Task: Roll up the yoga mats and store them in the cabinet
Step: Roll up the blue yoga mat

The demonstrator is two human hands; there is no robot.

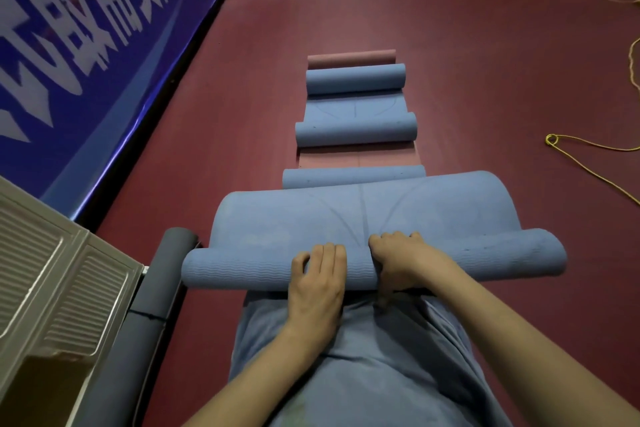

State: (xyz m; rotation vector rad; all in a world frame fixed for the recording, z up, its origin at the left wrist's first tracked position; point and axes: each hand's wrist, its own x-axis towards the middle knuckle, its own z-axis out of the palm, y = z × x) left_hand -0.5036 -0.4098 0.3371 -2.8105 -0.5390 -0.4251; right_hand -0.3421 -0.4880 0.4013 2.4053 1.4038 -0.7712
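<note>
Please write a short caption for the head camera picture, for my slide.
Both hands, left hand and right hand, press on a half-rolled blue yoga mat on the red floor.

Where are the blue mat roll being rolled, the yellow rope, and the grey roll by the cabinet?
blue mat roll (242,272), head view, left part of the rolled tube.
yellow rope (552,140), head view, its loop on the floor.
grey roll (173,253), head view, upper end.
</note>
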